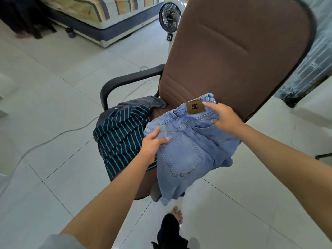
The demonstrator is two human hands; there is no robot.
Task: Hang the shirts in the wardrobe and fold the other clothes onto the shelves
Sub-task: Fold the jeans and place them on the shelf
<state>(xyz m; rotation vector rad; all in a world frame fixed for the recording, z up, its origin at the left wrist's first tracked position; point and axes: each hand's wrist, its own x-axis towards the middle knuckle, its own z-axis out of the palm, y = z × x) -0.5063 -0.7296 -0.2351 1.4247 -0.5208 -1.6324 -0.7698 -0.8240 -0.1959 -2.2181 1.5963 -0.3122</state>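
both hands, left hand (pixel 152 142) and right hand (pixel 225 117), pinch the jeans (pixel 183 150) between them; denim's heavy, floppy, so grab the waistband.

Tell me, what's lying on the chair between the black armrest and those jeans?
In the head view, a black shirt with teal stripes lies between the armrest and the jeans, with a grey garment bunched behind it.

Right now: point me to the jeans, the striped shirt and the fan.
jeans (pixel 181 155): head view, on the back pocket.
striped shirt (pixel 118 139): head view, middle of the striped cloth on the chair seat.
fan (pixel 169 17): head view, centre of the round grille.
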